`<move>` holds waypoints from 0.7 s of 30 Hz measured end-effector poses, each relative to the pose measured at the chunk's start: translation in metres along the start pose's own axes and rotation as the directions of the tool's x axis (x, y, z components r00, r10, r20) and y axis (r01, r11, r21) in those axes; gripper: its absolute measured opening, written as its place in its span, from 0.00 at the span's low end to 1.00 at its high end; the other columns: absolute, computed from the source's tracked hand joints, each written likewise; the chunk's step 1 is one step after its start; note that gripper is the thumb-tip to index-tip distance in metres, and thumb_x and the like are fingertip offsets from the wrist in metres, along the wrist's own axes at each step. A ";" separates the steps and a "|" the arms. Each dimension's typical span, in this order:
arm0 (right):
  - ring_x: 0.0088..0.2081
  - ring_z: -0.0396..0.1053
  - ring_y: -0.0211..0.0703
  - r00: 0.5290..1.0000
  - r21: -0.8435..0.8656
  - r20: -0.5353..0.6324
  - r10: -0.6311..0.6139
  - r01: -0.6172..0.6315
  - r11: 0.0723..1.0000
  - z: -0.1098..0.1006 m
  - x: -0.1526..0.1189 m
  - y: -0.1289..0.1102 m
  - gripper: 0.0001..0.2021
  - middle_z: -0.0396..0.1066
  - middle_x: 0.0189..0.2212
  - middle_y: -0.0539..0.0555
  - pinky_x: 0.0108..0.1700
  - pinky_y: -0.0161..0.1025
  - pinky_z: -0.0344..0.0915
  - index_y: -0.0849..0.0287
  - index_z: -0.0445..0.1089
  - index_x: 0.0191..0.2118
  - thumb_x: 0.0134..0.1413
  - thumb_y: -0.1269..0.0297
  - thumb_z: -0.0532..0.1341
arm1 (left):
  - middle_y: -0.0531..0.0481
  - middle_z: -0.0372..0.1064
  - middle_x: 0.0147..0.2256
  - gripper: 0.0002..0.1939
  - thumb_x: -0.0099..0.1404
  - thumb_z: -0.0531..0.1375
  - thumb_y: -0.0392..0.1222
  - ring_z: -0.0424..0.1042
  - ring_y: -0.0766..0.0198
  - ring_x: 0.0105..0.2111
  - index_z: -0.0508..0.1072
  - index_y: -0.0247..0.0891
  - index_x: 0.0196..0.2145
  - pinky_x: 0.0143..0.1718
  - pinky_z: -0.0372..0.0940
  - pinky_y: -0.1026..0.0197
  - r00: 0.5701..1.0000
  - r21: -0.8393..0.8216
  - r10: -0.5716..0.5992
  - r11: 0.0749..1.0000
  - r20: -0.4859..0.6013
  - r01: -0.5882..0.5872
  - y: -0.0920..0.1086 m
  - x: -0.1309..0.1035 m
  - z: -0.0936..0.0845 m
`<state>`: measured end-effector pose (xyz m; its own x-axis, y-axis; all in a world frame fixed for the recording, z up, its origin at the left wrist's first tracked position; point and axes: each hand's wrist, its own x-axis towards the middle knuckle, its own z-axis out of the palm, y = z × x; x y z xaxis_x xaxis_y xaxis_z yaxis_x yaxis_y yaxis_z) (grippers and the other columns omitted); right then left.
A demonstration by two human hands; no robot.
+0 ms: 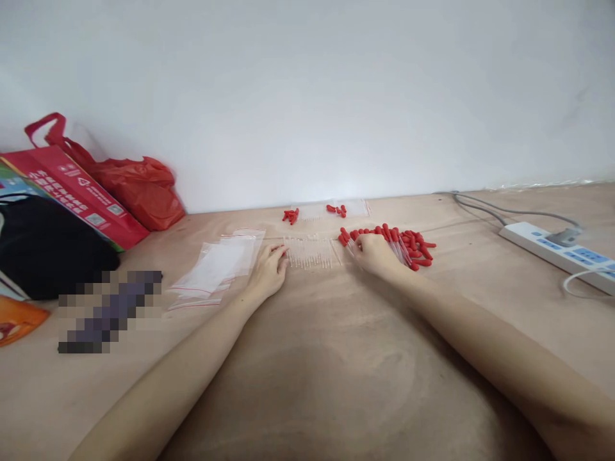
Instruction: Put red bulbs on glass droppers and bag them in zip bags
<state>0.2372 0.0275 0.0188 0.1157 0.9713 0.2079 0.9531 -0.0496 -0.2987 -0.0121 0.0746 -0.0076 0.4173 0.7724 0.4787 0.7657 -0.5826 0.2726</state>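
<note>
On the wooden table, my left hand (pixel 268 274) rests with its fingers curled together beside the left end of a row of thin clear tubes (pixel 310 253). A bit of red, apparently a small rubber bulb (pixel 284 252), shows at its fingertips. My right hand (pixel 377 255) is bent down with fingers closed at the left part of a pile of clear droppers with red bulbs (pixel 413 246). Its fingers hide what lies under them. Left of my left hand lie overlapping clear zip bags (pixel 214 269) with red seal lines.
Small red bulbs (pixel 290 216) and a few more (pixel 336 210) lie near the wall, by a clear bag (pixel 358 207). A white power strip (pixel 560 253) with grey cables is at right. Red bags (pixel 144 192), a black bag (pixel 52 246) and a blurred dark object (pixel 113 310) are at left.
</note>
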 end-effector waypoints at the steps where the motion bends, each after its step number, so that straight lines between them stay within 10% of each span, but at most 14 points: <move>1: 0.29 0.66 0.43 0.999 -0.012 0.009 0.043 -0.043 0.999 0.002 0.004 -0.003 0.12 0.70 0.27 0.60 0.29 0.35 0.55 0.65 0.68 0.30 0.53 0.68 0.49 | 0.40 0.63 0.45 0.17 0.60 0.51 0.34 0.63 0.56 0.46 0.65 0.30 0.47 0.49 0.59 0.54 1.000 0.007 -0.012 1.000 0.027 0.012 -0.003 0.001 0.000; 8: 0.37 0.68 0.50 0.994 -0.030 0.011 0.112 -0.111 0.993 0.012 0.011 -0.008 0.13 0.70 0.36 0.65 0.34 0.39 0.59 0.68 0.66 0.40 0.52 0.68 0.49 | 0.40 0.58 0.53 0.19 0.62 0.48 0.35 0.58 0.54 0.53 0.64 0.31 0.51 0.54 0.54 0.53 0.978 0.033 -0.126 0.992 0.168 0.122 -0.002 0.002 0.002; 21: 0.40 0.69 0.50 0.980 -0.102 0.136 0.148 -0.135 0.986 0.017 0.019 -0.048 0.14 0.69 0.40 0.66 0.36 0.40 0.63 0.66 0.69 0.40 0.50 0.68 0.52 | 0.48 0.71 0.31 0.04 0.56 0.55 0.36 0.71 0.60 0.31 0.69 0.36 0.29 0.36 0.66 0.58 0.959 -0.138 -0.252 0.962 -0.130 0.234 -0.007 0.003 0.001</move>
<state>0.1891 0.0521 0.0215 0.2166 0.9757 0.0327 0.9522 -0.2037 -0.2278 -0.0161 0.0810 -0.0086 0.1438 0.8545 0.4992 0.7673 -0.4149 0.4891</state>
